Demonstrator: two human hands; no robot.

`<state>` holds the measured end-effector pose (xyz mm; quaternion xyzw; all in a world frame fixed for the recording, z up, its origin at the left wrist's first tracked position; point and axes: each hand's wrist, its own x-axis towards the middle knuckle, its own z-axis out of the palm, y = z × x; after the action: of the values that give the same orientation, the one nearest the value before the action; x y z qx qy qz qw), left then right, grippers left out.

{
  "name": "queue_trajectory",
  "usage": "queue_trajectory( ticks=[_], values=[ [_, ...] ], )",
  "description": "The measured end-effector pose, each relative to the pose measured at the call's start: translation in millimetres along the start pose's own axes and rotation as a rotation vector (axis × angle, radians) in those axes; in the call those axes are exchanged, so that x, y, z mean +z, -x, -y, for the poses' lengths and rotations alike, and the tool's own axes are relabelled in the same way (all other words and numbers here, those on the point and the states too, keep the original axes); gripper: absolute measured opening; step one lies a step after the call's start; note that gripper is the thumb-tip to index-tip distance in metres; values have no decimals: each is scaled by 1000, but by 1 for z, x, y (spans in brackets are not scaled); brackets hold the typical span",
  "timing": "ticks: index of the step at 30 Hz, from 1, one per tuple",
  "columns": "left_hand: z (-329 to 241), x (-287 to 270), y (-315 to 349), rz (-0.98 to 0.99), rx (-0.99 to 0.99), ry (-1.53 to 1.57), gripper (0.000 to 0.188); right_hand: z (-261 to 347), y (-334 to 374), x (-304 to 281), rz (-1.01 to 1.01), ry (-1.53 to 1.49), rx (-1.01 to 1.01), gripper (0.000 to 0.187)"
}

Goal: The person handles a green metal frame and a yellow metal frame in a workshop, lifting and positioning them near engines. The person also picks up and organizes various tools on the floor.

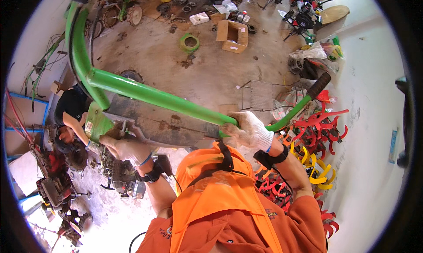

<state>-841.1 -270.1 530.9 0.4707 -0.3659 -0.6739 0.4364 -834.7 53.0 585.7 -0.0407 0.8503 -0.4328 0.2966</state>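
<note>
A green tubular handlebar frame (154,96) slants across the view from the upper left. My right hand (246,129), in a white work glove, is wrapped round its crossbar near the right end. Beyond that hand, a curved green arm ends in a dark brown grip (319,86). Below the crossbar lies a dirty grey metal guard plate (163,123). My left hand (125,148), in a soiled white glove, has its fingers curled at the plate's near left end; the fingertips are partly hidden. A green panel (98,124) sits just left of it.
A co-worker (72,109) bends close on the left, one arm reaching toward the green panel. Engines (121,173) stand on the floor below. Red tiller blades (319,125) and yellow ones (319,173) pile up at right. An open cardboard box (232,36) lies farther off.
</note>
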Motion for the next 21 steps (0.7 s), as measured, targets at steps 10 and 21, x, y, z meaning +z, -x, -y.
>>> queue_trajectory(
  ticks=[10,21],
  values=[
    [-1,-3,-2,69,-8,-64,56,-10,-2,1,7,-7,-8,38],
    [-1,-7,-4,72,-86,-36,51,-6,0,-2,27,51,15,37]
  ],
)
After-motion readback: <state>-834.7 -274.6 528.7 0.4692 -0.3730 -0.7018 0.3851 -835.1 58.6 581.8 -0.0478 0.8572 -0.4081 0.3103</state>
